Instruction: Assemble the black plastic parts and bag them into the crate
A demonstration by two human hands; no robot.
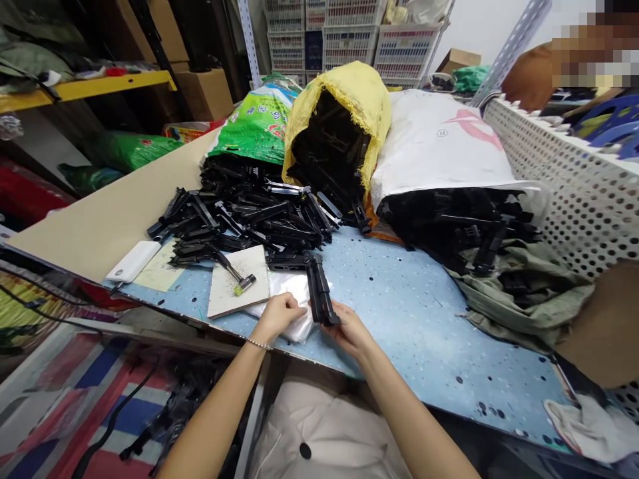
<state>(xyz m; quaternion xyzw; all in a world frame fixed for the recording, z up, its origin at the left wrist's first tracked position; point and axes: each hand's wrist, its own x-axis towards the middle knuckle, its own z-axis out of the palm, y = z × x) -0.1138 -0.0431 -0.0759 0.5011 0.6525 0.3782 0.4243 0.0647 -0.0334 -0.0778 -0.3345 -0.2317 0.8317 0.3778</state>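
My left hand (278,315) is closed, its fingers pinching the edge of a clear plastic bag (294,293) that lies on the blue table (414,313). My right hand (349,329) grips the near end of a long black plastic part (319,289), which points away from me across the bag. Just beyond lies a big heap of similar black plastic parts (239,219). A small hammer (234,274) rests on a white board (237,279) to the left of my hands.
A green sack (259,123), a yellow sack (359,100) and a white sack (439,143) spill black parts at the table's back. A white slab (134,261) lies at left. A perforated white panel (564,179) stands at right, olive cloth (529,293) below it. Another person's arm (606,326) shows at far right.
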